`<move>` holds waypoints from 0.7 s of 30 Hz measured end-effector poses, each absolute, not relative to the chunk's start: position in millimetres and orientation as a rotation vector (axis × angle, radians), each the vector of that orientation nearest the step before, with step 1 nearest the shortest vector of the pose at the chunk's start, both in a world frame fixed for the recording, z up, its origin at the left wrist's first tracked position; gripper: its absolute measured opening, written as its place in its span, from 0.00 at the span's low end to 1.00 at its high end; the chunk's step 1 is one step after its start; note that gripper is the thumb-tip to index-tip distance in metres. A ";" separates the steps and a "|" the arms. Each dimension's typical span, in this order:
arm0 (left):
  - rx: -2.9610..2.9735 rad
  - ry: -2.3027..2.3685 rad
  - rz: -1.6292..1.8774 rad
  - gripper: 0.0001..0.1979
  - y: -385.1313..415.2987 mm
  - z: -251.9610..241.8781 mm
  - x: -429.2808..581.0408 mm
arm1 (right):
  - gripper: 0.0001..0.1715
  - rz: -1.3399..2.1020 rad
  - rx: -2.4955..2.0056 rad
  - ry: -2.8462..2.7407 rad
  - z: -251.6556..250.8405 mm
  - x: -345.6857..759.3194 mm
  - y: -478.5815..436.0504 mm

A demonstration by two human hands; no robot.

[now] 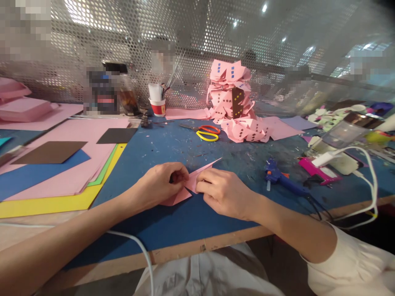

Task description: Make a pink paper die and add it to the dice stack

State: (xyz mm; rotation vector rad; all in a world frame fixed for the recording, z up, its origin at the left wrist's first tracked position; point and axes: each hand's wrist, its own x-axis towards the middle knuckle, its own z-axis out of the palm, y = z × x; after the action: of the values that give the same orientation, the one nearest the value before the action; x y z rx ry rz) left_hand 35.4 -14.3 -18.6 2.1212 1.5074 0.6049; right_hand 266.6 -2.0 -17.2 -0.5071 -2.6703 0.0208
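Near the middle of the front edge, on the blue table (148, 144), one piece of pink paper (194, 179) is between the two hands. The left hand (165, 181) has its thumb and finger pinched on the left part of this paper. The right hand (220, 191) is just beside it, with curled fingers closed on the right part; its thumb is hidden, so I cannot tell how firm this hold is.

To handle the paper well, I think it is better that the left pinch stays steady while the right fingers press lightly along the edge, from the middle outward. The two layers should be level before pressing hard, because thin paper may crease in a wrong line.

The long axis of the paper seems to go slantwise, from near left to far right. Its narrow tip points to the far right, a little raised, toward the side between the scissors (196, 130) and the glue gun (285, 181). A wider flap spreads at the near left, partly under the left hand.
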 end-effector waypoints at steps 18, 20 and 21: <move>2.112 1.516 0.620 0.09 -13.7 -19.9 35.3 | 0.14 0.003 -0.486 -2.642 -19.0 267.3 -1.3; 2.122 1.512 0.623 0.09 -14.1 -19.7 34.8 | 0.13 0.004 -0.500 -2.648 -18.9 267.8 -1.5; 2.125 1.509 0.625 0.09 -14.3 -19.7 34.6 | 0.13 0.005 -0.504 -2.648 -18.9 267.9 -1.6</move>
State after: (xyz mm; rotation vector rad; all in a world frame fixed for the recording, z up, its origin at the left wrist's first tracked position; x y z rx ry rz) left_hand 34.6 -14.3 -19.7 2.1251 1.5092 0.6255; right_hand 267.9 -1.6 -18.9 -0.5038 -2.6477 0.0050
